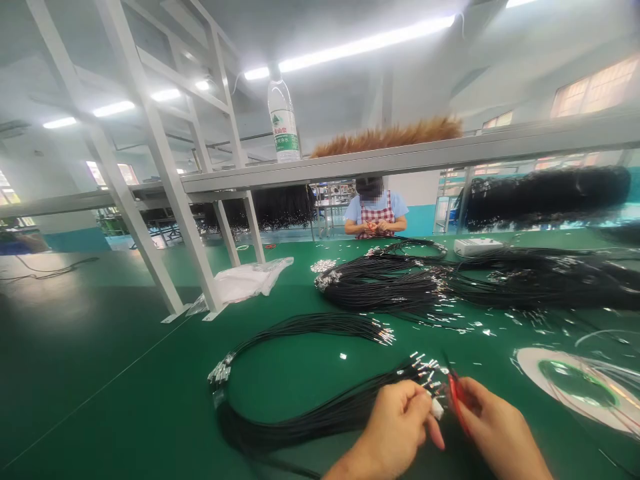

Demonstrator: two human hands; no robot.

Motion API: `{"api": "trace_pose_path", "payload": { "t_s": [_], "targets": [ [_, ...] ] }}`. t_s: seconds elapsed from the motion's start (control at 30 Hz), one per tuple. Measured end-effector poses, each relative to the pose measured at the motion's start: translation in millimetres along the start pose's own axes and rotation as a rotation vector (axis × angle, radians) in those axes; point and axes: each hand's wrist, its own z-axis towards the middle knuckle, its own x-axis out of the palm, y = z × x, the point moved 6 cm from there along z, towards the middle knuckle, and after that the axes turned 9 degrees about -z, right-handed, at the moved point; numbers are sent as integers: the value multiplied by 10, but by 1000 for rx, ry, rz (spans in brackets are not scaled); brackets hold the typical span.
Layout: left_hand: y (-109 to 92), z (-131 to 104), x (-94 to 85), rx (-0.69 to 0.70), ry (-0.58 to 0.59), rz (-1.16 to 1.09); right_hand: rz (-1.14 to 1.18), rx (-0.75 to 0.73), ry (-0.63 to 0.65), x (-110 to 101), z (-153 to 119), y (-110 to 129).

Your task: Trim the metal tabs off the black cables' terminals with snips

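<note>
Pinching small white piece (437, 409): left hand (400, 417) | right hand (495, 423): closed round red-handled tool (459, 407) | black cable bundle (325, 417): curved toward desk's (130, 420) near edge | probably light, springy; tips look delicate, better held by the sheathing behind

Green desk (165, 380), metal frame (163, 160) bolted near its left side — long shelf (350, 167) spans above the far edge. Tube lights (370, 45) on, pale ceiling (320, 27), white-and-teal wall (420, 200), windows (595, 90) right — bright.
</note>
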Motion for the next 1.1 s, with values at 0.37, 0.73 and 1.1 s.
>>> {"api": "trace_pose_path", "payload": {
  "t_s": [0.37,0.73,1.1],
  "targets": [
    [-34,17,-60,162,-99,-3,596,167,163,188,-176,181],
    [-315,-31,-123,140,-71,58,730,128,384,431,-241,245],
    [-426,-66,-152,139,-128,-21,600,87,339,431,-365,369]
  ]
}}
